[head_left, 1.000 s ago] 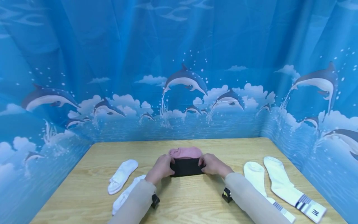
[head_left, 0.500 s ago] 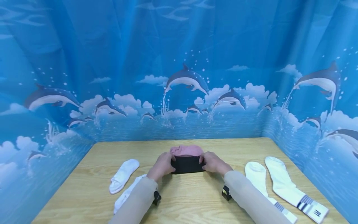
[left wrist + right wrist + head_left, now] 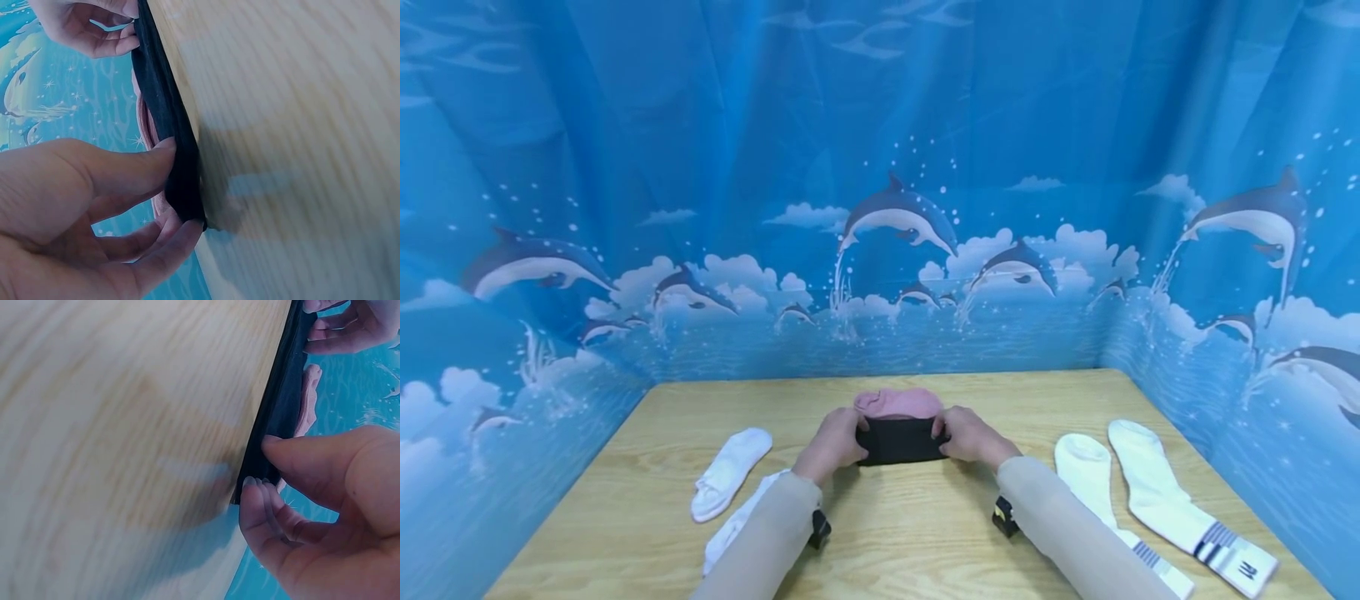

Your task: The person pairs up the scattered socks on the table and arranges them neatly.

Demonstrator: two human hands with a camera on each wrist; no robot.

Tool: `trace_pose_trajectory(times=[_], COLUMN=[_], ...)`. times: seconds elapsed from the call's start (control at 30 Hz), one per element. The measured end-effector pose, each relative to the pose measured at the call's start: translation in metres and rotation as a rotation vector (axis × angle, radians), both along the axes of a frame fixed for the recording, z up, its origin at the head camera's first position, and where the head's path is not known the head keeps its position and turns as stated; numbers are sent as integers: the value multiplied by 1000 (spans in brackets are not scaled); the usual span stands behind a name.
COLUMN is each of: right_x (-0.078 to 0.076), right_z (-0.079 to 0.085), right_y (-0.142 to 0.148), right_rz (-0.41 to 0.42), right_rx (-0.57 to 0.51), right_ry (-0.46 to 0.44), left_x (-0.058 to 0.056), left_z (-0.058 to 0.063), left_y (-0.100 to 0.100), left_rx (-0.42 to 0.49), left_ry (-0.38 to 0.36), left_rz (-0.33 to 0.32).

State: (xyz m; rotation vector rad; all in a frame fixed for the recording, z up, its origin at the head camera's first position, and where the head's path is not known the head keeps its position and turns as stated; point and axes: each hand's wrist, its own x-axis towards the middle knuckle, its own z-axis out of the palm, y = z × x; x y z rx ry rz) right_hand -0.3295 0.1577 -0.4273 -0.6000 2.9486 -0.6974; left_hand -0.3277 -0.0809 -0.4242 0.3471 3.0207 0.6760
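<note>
A folded black sock (image 3: 901, 441) lies as a flat rectangle near the far side of the table, directly in front of a pink sock (image 3: 901, 403). At its left end, my left hand (image 3: 833, 442) pinches the edge between thumb and fingers. My right hand (image 3: 972, 437) grips the opposite end the same way. In the left wrist view the black sock (image 3: 169, 125) is a narrow dark band close to the wood, thumb on one side and fingertips at the near corner. The pink sock (image 3: 309, 400) shows behind it in the right wrist view.
Two white ankle socks, one outer sock (image 3: 732, 475) and one inner sock (image 3: 741, 521) partly under the left sleeve, lie at left. Two long white socks, the nearer one (image 3: 1086, 475) and the striped-cuff one (image 3: 1157, 492), lie at right. A dolphin-print curtain (image 3: 880, 125) surrounds the wooden table (image 3: 910, 542).
The black sock, held at both ends, has shifted slightly away from me, and the pink sock has moved a little the same way. Both hands keep their hold; the white socks stay put.
</note>
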Motion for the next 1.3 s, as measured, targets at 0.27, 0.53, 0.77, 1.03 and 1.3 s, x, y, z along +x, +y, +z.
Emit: trace_pose_trajectory(times=[0.27, 0.53, 0.77, 1.03, 1.3], right_x=[1, 7, 9, 7, 3], right_z=[2, 5, 3, 2, 4], right_y=[1, 0, 3, 7, -14], right_rz=[-5, 11, 28, 32, 78], right_rx=[17, 19, 9, -15, 9], right_ry=[0, -11, -8, -11, 168], left_x=[2, 4, 7, 8, 8], left_z=[3, 2, 1, 2, 6], left_y=[2, -1, -4, -6, 2], left_rx=[-13, -23, 7, 15, 54], left_ry=[-11, 19, 38, 20, 77], left_rz=[4, -28, -46, -48, -102])
